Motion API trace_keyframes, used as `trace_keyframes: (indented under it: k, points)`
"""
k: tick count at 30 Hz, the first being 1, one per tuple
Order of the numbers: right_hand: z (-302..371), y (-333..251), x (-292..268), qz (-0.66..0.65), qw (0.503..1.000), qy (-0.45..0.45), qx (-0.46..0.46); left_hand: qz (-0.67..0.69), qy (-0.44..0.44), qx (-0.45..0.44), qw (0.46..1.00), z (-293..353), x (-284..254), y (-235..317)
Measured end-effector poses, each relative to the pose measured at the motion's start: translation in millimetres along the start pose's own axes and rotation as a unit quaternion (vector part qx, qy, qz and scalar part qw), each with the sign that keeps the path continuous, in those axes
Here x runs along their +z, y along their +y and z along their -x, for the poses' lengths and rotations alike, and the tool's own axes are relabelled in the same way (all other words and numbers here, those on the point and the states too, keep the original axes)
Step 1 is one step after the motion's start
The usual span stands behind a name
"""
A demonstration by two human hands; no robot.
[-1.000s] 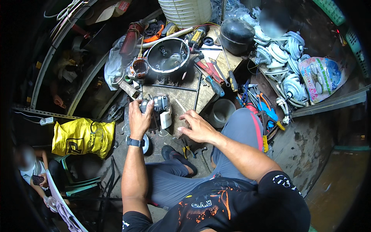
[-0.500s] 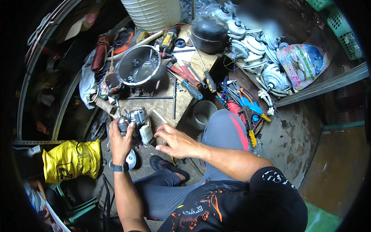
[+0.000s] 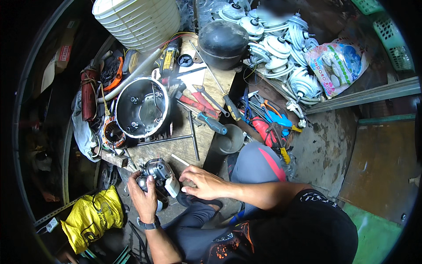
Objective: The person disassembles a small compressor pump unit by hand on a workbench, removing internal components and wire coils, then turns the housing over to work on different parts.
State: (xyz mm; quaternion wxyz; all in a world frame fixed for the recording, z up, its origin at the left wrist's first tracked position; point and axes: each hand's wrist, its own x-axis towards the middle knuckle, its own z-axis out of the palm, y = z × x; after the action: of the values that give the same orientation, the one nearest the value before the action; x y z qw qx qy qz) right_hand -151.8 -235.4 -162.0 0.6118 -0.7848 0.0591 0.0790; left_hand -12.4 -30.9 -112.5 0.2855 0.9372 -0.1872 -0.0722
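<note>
At the near edge of the wooden board, my left hand (image 3: 143, 193) is wrapped around one end of a grey metal machine part (image 3: 156, 169). A pale white block (image 3: 172, 186) hangs from its right side. Just right of that block is my right hand (image 3: 203, 182), with its fingers partly bent and apart and nothing visible in them. Whether its fingertips touch the block I cannot tell. Beyond the part lies a T-shaped metal bar (image 3: 192, 134), and behind this stands a round black metal housing (image 3: 143, 108) with a shiny rim.
The wooden board (image 3: 183, 152) also bears red-handled pliers (image 3: 204, 106), screwdrivers and a copper-wound stator (image 3: 113, 132). A grey bucket (image 3: 229, 140) stands by my knee. Pliers and a yellow-handled clamp (image 3: 285, 155) lie right. Behind are a black dome (image 3: 223, 44) and white baskets (image 3: 137, 22).
The view has shifted, so the board and tools sit lower and further left. My left hand keeps its hold on the machine part; my right hand stays beside the white block, its fingers slightly more bent.
</note>
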Motion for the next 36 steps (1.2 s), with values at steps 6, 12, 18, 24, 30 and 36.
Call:
trace_keyframes:
  k: [6, 12, 18, 24, 30, 36]
  points:
    - [39, -10, -4, 0.011, 1.000, 0.008, 0.004, -0.037, 0.034, 0.055, 0.997, 16, -8, 7]
    - [73, -10, 4, 0.072, 0.984, 0.059, -0.151, -0.073, 0.060, 0.100, 0.991, 26, -5, -15]
    - [83, -4, 19, 0.102, 0.985, 0.023, -0.136, -0.065, 0.106, 0.111, 0.986, 26, 13, -27]
    - [95, -8, 13, 0.130, 0.984, 0.022, -0.118, -0.057, 0.138, 0.097, 0.984, 21, 22, -26]
    - [124, -44, -11, 0.245, 0.959, -0.072, -0.120, -0.039, 0.094, 0.031, 0.994, 20, 15, -11]
    - [125, -36, -18, 0.221, 0.953, -0.104, -0.180, -0.048, 0.092, 0.040, 0.994, 23, 15, -14]
